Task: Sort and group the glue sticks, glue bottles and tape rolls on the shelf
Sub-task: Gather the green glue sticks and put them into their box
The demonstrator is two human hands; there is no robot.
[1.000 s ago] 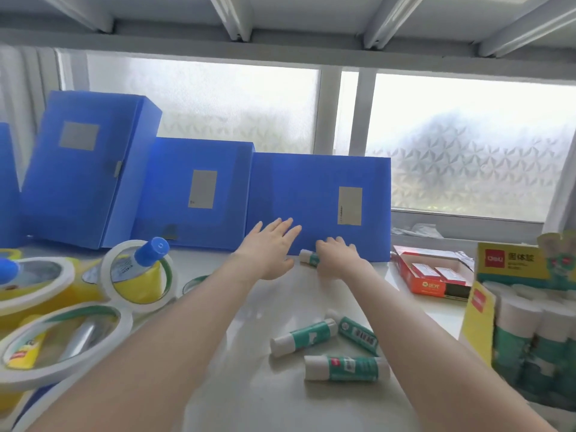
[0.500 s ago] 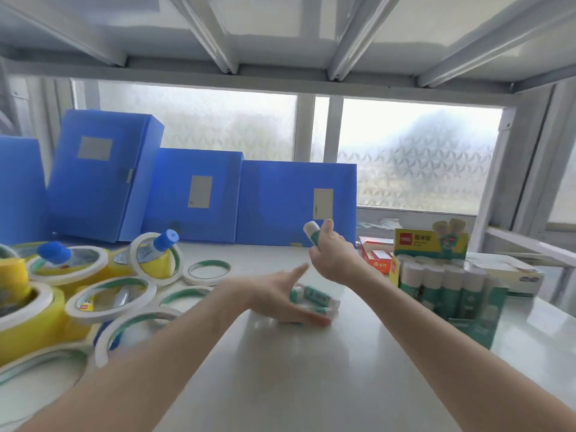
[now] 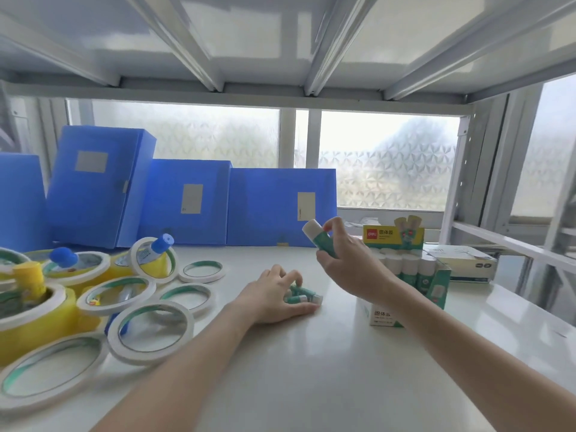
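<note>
The right hand holds one glue stick raised, while the left hand grips several glue sticks on the shelf.

Shelf: a white board under a grey metal rack with ribbed underside.
Window: frosted, patterned panes behind the rack, split by pale frames.
Light: soft daylight through the glass.
Back row: blue file boxes against the window.
</note>
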